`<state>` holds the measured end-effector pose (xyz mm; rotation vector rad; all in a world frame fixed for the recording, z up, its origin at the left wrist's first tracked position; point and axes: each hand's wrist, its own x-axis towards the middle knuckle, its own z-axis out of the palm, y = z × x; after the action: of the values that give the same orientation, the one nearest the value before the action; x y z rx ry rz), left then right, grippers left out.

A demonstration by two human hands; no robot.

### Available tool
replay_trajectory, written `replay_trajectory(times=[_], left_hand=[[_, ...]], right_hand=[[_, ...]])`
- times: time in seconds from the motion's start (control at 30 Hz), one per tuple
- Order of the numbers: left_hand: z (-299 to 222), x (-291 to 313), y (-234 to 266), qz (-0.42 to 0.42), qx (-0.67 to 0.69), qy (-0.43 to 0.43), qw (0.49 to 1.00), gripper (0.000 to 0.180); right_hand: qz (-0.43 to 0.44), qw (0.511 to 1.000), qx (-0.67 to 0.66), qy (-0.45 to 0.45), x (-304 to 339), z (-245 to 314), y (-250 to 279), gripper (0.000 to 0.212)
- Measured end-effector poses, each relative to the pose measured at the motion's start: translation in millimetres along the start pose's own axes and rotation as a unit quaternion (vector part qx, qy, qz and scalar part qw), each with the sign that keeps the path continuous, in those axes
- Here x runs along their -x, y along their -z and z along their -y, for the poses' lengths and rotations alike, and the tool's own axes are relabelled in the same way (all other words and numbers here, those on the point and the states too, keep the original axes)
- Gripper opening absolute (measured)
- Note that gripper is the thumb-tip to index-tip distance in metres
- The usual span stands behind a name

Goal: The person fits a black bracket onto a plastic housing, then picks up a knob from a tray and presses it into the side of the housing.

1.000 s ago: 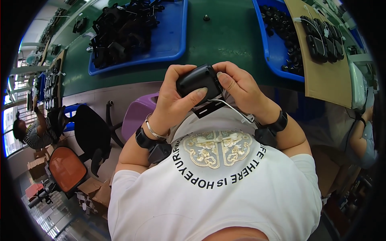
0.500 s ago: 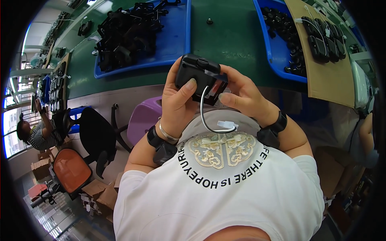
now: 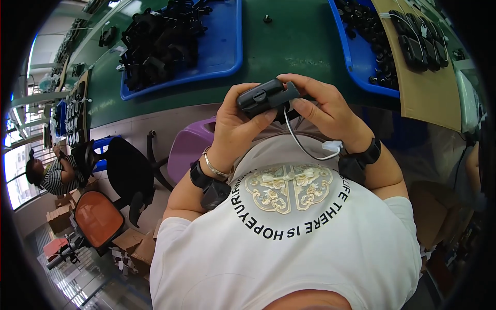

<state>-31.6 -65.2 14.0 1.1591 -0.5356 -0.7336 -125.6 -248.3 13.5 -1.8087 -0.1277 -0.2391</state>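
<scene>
A black plastic device (image 3: pixel 258 98) with rounded corners is held between my two hands, just in front of the table edge. My left hand (image 3: pixel 235 116) grips its left end, thumb pressed along the near side. At the other end, my right hand (image 3: pixel 325 106) holds a flat black bracket-like part (image 3: pixel 285 94) that sits against the device, fingers behind and thumb in front. From below the device a white and black cable (image 3: pixel 298 138) hangs in a loop, ending in a white connector (image 3: pixel 331 148) near my right wrist. The device's underside is hidden.
A blue tray (image 3: pixel 223 70) heaped with black plastic parts (image 3: pixel 160 44) stands at the left of the green table (image 3: pixel 289 46). Rightward, another blue tray (image 3: pixel 356 70) holds small black knobs, beside cardboard (image 3: pixel 431 103) carrying several cabled devices (image 3: pixel 413 49). One small black piece (image 3: pixel 267 19) lies between.
The device has been tilted, so its narrow edge now shows instead of its broad face. The cable and connector have swung to the right, and my right hand has shifted slightly right.
</scene>
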Motion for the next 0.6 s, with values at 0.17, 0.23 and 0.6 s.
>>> replay_trajectory(times=[0.17,0.23,0.6], left_hand=[[5.0,0.4,1.4,-0.005,0.048,0.02,0.999,0.04],[5.0,0.2,0.3,-0.005,0.053,0.035,0.998,0.039],[4.2,-0.1,1.2,0.0,0.011,0.084,0.996,0.036]], right_hand=[[0.018,0.999,0.009,0.029,-5.9,6.1,8.6,0.041],[0.023,0.999,-0.021,-0.028,-7.2,8.2,9.6,0.041],[-0.007,0.998,0.019,-0.058,-13.8,9.5,12.1,0.037]])
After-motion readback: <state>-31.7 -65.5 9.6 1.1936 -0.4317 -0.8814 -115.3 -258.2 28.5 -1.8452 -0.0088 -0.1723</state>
